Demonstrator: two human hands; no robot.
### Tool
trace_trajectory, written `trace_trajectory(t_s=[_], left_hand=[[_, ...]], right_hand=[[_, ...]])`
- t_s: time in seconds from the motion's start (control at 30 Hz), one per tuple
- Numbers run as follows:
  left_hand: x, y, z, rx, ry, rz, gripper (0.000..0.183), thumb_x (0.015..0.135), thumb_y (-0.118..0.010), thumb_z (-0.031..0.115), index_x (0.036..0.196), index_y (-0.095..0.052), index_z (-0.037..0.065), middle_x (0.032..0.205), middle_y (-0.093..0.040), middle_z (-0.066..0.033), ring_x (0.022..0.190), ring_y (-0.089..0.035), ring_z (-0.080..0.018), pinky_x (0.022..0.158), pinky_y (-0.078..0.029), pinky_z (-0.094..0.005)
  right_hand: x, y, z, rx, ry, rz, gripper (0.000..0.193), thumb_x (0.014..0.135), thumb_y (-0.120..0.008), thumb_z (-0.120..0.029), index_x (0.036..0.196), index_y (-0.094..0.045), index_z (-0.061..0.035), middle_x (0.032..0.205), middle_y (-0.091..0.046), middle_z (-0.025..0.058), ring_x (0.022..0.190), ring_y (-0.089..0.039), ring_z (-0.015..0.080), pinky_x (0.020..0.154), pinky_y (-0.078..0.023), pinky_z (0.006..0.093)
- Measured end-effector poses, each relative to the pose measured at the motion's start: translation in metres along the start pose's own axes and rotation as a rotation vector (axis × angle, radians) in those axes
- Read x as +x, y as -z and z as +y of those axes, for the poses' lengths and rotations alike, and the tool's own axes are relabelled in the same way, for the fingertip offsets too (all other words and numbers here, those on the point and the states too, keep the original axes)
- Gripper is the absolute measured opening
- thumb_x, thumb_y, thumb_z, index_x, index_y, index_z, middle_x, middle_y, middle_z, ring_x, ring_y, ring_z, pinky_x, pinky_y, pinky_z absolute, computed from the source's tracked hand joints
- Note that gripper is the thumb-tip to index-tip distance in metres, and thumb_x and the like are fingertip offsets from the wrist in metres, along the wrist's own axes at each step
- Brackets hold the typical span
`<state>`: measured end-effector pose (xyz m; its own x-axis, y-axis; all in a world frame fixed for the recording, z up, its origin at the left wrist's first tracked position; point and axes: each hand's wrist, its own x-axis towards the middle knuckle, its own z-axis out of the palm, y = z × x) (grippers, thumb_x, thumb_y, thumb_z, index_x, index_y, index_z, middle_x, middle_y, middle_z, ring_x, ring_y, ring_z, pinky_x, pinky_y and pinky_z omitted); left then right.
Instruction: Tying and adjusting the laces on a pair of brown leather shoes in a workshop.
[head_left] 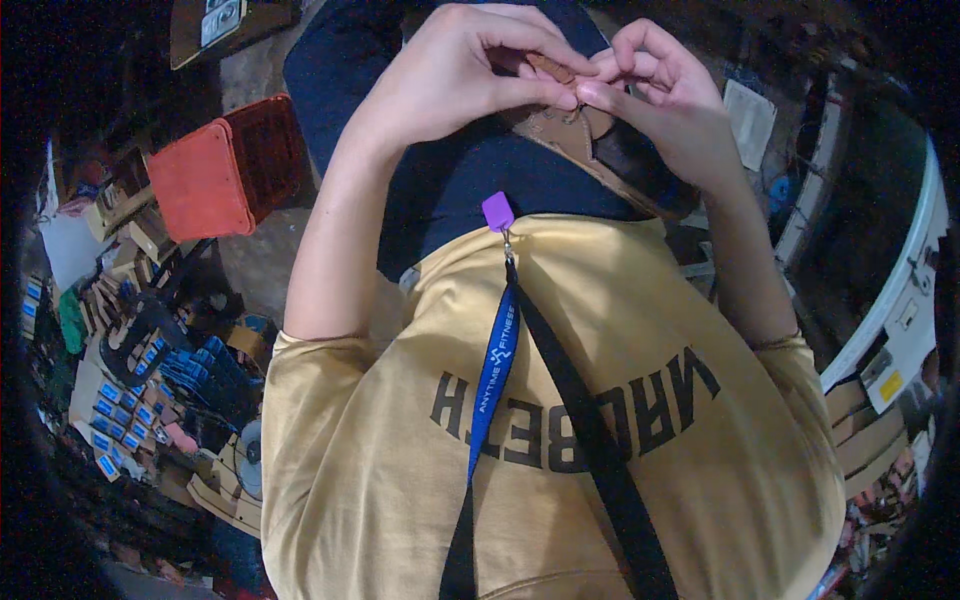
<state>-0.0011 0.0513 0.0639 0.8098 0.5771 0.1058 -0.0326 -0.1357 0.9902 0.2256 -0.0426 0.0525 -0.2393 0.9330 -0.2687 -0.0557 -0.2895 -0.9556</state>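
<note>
Head view: left hand and right hand pinch the lace of a tan shoe; below this grip, white-lettered blue lanyard over yellow shirt bearing black capitals.

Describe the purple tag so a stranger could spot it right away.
Start at the yellow shirt filling the picture's lower middle. Follow the blue-and-black lanyard upward to its metal clip. The small tag attached there, over dark trousers, stands out by its bright purple.
</note>
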Motion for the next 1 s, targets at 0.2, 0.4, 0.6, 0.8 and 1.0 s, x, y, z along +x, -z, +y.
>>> trace_trajectory(t_s=[0.2,0.4,0.6,0.8,1.0], left_hand=[[0.006,0.011,0.017,0.058,0.194,-0.113,0.016,0.084,-0.083,0.003,0.098,-0.078,-0.001,0.083,-0.074,-0.0074,0.077,-0.07,-0.0113,0.071,-0.056,-0.0272],[0.012,0.012,0.016,0.003,0.194,-0.14,0.012,0.083,-0.08,0.001,0.093,-0.075,-0.003,0.083,-0.072,-0.0064,0.077,-0.068,-0.0098,0.072,-0.055,-0.0254],[0.01,0.015,0.021,0.064,0.186,-0.131,0.013,0.083,-0.079,0.002,0.094,-0.075,-0.004,0.084,-0.072,-0.0071,0.076,-0.068,-0.0108,0.072,-0.055,-0.0264],[0.008,0.019,0.018,0.254,0.058,-0.054,0.026,0.085,-0.084,0.012,0.105,-0.074,-0.002,0.094,-0.072,-0.0097,0.084,-0.07,-0.0177,0.075,-0.056,-0.0304],[-0.017,0.016,0.014,0.444,0.148,0.243,0.026,0.087,-0.082,0.018,0.106,-0.074,0.002,0.104,-0.072,-0.0062,0.095,-0.069,-0.0185,0.088,-0.054,-0.0331]], right_hand=[[0.002,-0.001,-0.008,-0.116,0.01,-0.047,0.031,0.091,-0.073,0.004,0.097,-0.047,-0.0114,0.098,-0.074,0.0046,0.095,-0.066,0.0081,0.085,-0.051,0.023],[0.001,-0.006,-0.01,-0.146,0.02,0.018,0.032,0.087,-0.072,0.006,0.095,-0.047,-0.0116,0.092,-0.069,0.0004,0.089,-0.063,0.0053,0.083,-0.05,0.0218],[0.001,-0.006,-0.013,-0.114,-0.038,-0.013,0.03,0.085,-0.07,0.009,0.097,-0.05,-0.01,0.094,-0.066,0.0007,0.087,-0.06,0.004,0.081,-0.049,0.0208],[-0.001,0.001,-0.008,-0.258,0.046,0.08,0.036,0.091,-0.072,0.004,0.124,-0.06,-0.0013,0.113,-0.069,0.0081,0.104,-0.065,0.0094,0.085,-0.053,0.0224],[-0.009,0.036,0.011,-0.132,0.052,0.227,0.036,0.094,-0.072,0.002,0.127,-0.059,0.0031,0.125,-0.067,0.0128,0.112,-0.065,0.0147,0.098,-0.054,0.0253]])
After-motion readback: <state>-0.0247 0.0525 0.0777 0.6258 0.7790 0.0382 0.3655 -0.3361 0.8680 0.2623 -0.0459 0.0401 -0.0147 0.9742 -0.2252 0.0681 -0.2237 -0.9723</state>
